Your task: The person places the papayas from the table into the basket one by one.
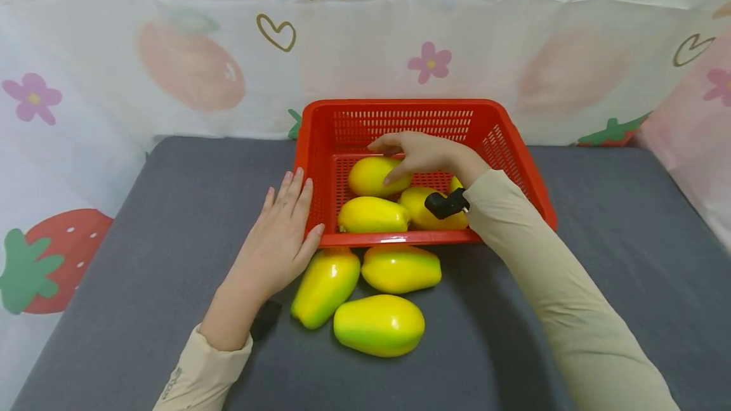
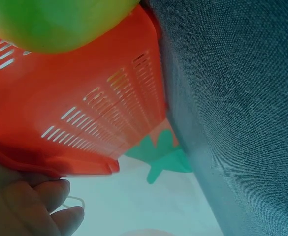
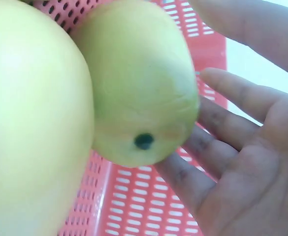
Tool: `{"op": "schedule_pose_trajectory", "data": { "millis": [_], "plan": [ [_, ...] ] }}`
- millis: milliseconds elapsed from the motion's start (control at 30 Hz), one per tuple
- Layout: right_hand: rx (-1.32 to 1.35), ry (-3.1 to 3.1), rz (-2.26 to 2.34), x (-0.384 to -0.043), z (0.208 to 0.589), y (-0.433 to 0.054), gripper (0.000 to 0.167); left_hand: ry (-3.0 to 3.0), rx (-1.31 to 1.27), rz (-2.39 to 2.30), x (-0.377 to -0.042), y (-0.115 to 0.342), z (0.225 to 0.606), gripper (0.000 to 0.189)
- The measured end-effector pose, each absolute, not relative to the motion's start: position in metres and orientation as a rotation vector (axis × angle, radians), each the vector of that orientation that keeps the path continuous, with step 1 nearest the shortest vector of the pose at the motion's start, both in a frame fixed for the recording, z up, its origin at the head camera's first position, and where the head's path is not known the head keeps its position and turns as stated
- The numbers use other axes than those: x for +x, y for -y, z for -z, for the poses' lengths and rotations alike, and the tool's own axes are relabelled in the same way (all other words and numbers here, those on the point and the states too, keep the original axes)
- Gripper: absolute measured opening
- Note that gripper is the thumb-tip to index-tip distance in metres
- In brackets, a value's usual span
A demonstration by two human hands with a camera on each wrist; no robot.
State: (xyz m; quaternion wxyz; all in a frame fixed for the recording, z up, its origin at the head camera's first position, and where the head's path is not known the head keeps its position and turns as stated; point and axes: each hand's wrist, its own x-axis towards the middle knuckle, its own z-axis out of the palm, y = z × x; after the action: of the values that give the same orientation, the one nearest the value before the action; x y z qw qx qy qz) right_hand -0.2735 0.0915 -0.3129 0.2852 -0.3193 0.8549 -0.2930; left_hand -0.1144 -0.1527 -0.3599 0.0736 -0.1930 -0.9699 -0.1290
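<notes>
My left hand (image 1: 278, 238) rests on the left front corner of a red plastic basket (image 1: 510, 163), fingers straight along its rim. My right hand (image 1: 431, 156) reaches into the basket at a yellow papaya (image 1: 371, 176). In the right wrist view the right hand's fingers (image 3: 227, 142) lie loosely extended along that papaya's side, the thumb standing apart from them. A second papaya (image 1: 372, 215) lies in front of it, and a third (image 1: 422, 207) sits to the right, partly behind a black wrist camera (image 1: 447, 203). Another yellow piece (image 1: 455, 184) is mostly hidden by the right wrist.
Before the basket, three yellow-green papayas lie on the grey cloth: one at left (image 1: 327, 287), one against the basket's front (image 1: 401, 269), one nearest (image 1: 379, 325). A printed curtain (image 1: 365, 37) hangs behind the table (image 1: 188, 208).
</notes>
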Motion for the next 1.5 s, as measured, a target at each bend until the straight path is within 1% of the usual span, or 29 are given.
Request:
{"op": "schedule_pose_trajectory", "data": {
  "millis": [333,500,733,867,1067,1267,1500],
  "plan": [
    [-0.828,-2.323,0.835,-0.274,0.309,-0.105,0.06,2.92,-0.573,0.397,-0.114,0.153,0.361,0.067],
    [-0.831,-2.32,0.879,-0.273,0.303,-0.113,0.06,2.913,-0.577,0.394,-0.115,0.153,0.361,0.067],
    [-0.775,-2.383,0.944,-0.264,0.291,-0.124,0.057,2.912,-0.58,0.397,-0.115,0.153,0.359,0.067],
    [-0.787,-2.392,1.023,-0.256,0.286,-0.133,0.054,2.906,-0.585,0.395,-0.115,0.153,0.359,0.066],
    [-0.869,-2.416,1.12,-0.236,0.284,-0.148,0.051,2.901,-0.589,0.396,-0.116,0.153,0.36,0.066],
    [-0.952,-2.461,1.156,-0.206,0.285,-0.16,0.05,2.902,-0.591,0.402,-0.116,0.152,0.36,0.066],
    [-1.052,-2.444,1.26,-0.173,0.295,-0.168,0.049,2.896,-0.591,0.41,-0.115,0.152,0.36,0.066]
  ]
}}
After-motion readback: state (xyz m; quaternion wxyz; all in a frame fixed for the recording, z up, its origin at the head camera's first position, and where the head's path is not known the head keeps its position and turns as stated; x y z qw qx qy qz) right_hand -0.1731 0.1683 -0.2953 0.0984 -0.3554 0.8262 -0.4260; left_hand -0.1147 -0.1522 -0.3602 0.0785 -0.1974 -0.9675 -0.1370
